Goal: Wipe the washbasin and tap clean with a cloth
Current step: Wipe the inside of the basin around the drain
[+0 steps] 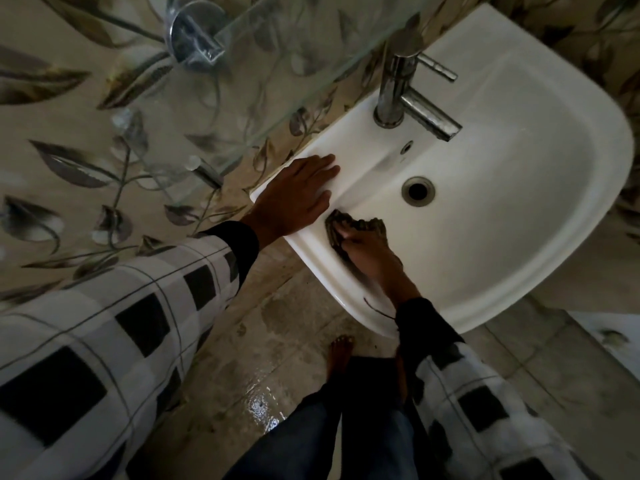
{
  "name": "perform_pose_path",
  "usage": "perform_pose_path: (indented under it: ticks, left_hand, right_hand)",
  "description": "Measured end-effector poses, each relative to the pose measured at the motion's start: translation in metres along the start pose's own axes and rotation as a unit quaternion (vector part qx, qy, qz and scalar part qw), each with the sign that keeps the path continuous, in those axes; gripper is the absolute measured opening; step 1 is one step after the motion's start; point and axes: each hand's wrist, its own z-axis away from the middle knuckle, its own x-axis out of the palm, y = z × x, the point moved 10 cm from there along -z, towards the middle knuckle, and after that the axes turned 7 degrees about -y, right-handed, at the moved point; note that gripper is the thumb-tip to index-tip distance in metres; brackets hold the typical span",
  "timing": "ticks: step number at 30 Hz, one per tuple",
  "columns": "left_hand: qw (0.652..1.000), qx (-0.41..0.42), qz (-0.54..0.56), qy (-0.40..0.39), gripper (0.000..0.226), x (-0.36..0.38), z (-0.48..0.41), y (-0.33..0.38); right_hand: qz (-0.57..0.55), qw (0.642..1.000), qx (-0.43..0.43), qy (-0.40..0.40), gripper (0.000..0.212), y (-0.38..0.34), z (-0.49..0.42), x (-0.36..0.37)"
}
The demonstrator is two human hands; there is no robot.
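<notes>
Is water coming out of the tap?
No, nothing pours from the spout of the tap, and the washbasin below it shows no stream.

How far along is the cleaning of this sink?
Done: hard to tell; the washbasin looks white, with no visible wipe marks. In hand: the right hand holds the cloth against the near left rim, and the left hand rests flat beside it. Left: the tap, spotty, no hand on it.

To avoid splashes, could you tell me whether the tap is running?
Off: no water stream leaves the tap above the washbasin.
</notes>
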Motion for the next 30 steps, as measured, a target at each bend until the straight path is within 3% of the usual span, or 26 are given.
perform_pose_path:
  ticks: [4, 7, 12, 14, 17, 21, 25, 28, 30]
  left_hand:
    - [1.000, 0.003, -0.006, 0.005, 0.042, -0.001, 0.000, 0.001]
    - [1.000, 0.005, -0.006, 0.001, 0.042, 0.001, 0.000, -0.001]
    - [1.000, -0.012, 0.009, -0.021, 0.044, 0.006, 0.000, -0.003]
    - [0.999, -0.017, 0.011, -0.025, 0.044, 0.006, 0.000, -0.004]
    - [1.000, -0.013, 0.008, -0.017, 0.044, 0.003, 0.000, -0.004]
    - [1.000, -0.008, 0.014, -0.019, 0.044, 0.001, -0.002, -0.001]
    - [1.000, 0.003, 0.009, 0.003, 0.042, -0.003, 0.000, 0.001]
    - [1.000, 0.018, -0.002, 0.014, 0.038, -0.002, -0.002, 0.004]
    - [1.000, 0.011, 0.011, 0.013, 0.035, -0.007, -0.012, 0.007]
  right_hand:
    - [0.027, 0.995, 0.046, 0.082, 0.050, 0.031, -0.002, -0.026]
    - [-0.009, 0.993, 0.112, -0.025, 0.059, 0.040, -0.019, -0.002]
    - [-0.015, 0.994, 0.039, -0.097, 0.058, 0.024, -0.013, 0.012]
    - [0.057, 0.994, 0.060, -0.078, 0.057, 0.045, -0.011, 0.007]
    - [0.063, 0.994, 0.075, -0.054, 0.061, 0.047, -0.018, -0.002]
    - [0.043, 0.994, 0.000, -0.100, 0.058, 0.016, -0.023, 0.015]
    - [0.048, 0.994, 0.030, -0.096, 0.057, 0.037, -0.017, 0.013]
    - [0.047, 0.994, 0.063, -0.073, 0.084, 0.057, -0.039, 0.015]
    - [0.054, 0.994, 0.046, -0.078, 0.072, 0.042, -0.029, 0.018]
